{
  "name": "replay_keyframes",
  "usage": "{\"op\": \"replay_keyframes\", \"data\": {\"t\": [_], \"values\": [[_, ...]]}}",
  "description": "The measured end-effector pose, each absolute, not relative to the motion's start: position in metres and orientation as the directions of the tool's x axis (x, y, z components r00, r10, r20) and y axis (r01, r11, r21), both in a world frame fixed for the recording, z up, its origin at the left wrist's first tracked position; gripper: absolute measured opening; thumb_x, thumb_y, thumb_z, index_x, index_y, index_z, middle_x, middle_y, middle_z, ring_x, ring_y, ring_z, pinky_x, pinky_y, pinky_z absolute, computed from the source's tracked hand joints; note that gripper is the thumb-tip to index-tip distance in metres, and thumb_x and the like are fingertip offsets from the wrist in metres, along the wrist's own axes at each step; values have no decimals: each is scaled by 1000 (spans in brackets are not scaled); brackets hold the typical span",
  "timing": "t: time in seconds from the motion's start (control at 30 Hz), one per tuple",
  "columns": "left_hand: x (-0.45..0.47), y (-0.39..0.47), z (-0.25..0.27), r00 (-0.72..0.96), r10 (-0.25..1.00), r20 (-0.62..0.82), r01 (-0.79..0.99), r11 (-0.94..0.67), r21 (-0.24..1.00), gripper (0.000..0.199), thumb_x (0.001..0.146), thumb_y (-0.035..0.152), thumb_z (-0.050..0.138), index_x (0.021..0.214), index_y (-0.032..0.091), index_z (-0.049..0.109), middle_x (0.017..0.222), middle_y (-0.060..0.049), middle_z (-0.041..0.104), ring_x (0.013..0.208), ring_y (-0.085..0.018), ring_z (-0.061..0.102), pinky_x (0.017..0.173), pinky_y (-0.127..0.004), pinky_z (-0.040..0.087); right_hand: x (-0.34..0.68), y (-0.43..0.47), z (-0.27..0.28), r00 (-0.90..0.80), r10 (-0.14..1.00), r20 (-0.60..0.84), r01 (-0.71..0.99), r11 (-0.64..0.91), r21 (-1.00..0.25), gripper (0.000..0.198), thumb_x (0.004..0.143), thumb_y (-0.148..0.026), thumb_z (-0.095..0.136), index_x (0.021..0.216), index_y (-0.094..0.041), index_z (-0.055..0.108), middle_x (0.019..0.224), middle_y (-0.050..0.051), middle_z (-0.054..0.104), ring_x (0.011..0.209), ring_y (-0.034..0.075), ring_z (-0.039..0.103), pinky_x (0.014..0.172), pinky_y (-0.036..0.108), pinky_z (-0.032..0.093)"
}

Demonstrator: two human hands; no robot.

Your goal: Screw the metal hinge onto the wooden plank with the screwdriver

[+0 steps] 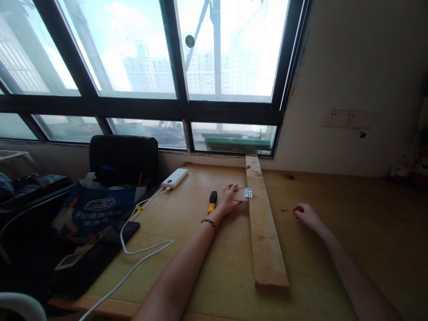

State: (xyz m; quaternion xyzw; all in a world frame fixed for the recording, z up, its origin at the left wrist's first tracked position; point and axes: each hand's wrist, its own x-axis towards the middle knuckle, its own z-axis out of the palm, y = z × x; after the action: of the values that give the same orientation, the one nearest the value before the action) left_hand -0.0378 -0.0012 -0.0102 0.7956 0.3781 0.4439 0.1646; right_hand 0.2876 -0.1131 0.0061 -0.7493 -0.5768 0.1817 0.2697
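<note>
A long wooden plank [266,240] lies lengthwise on the table. At its left edge my left hand [229,199] is closed on a small wooden block [240,195], keeping it against the plank. A silvery hinge [248,193] with several holes spans the joint between block and plank. My right hand [306,214] hovers to the right of the plank, fingers curled together; whatever they hold, if anything, is too small to make out. Just left of these fingers is a small screw [284,210] on the tabletop. Beside my left hand rests a yellow and black screwdriver [212,202].
A white power bank [174,178] with a white cable [147,252] lies along the table's [214,272] left side. Left of the table are a black chair [123,156] and a blue bag [96,209]. The plank's far end reaches the window wall.
</note>
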Motion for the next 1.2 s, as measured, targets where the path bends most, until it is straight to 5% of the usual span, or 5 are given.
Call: {"op": "replay_keyframes", "data": {"t": [0.27,0.5,0.63,0.8,1.2], "values": [[-38,-6,-4,321,760,565,461,-647,608,62,58,25,70,115,17,47,115,-12,42,110,-25,40,95,-43,33,272,-106,-7,-57,930,363,861,230,-453,32,77,-18,42,105,-15,59,115,11,58,105,21,53,90,34,41],[-37,-4,-6,319,763,563,479,-642,599,62,59,27,70,116,16,47,116,-12,41,111,-24,40,96,-40,33,263,-98,-19,-106,924,366,915,235,-328,31,82,-16,37,97,-14,64,96,12,63,93,23,57,84,36,44],[-38,-5,-4,318,758,569,467,-648,602,62,59,27,70,116,16,48,116,-12,41,111,-24,40,95,-40,33,255,-91,-7,25,902,432,827,224,-516,27,77,-21,45,97,-16,63,92,11,64,85,22,59,79,37,46],[-38,-7,-3,319,752,576,460,-655,600,60,60,26,69,115,16,48,115,-12,42,110,-24,40,96,-40,33,203,-66,29,136,891,434,420,345,-839,26,73,-30,54,93,-16,61,91,9,65,80,20,61,72,32,49],[-38,-5,-4,321,738,593,450,-670,590,61,58,21,69,115,16,47,114,-12,42,109,-23,40,95,-39,34,151,-41,27,60,888,456,541,355,-762,12,73,-27,51,76,-17,57,72,3,62,64,16,56,61,28,43]]}}
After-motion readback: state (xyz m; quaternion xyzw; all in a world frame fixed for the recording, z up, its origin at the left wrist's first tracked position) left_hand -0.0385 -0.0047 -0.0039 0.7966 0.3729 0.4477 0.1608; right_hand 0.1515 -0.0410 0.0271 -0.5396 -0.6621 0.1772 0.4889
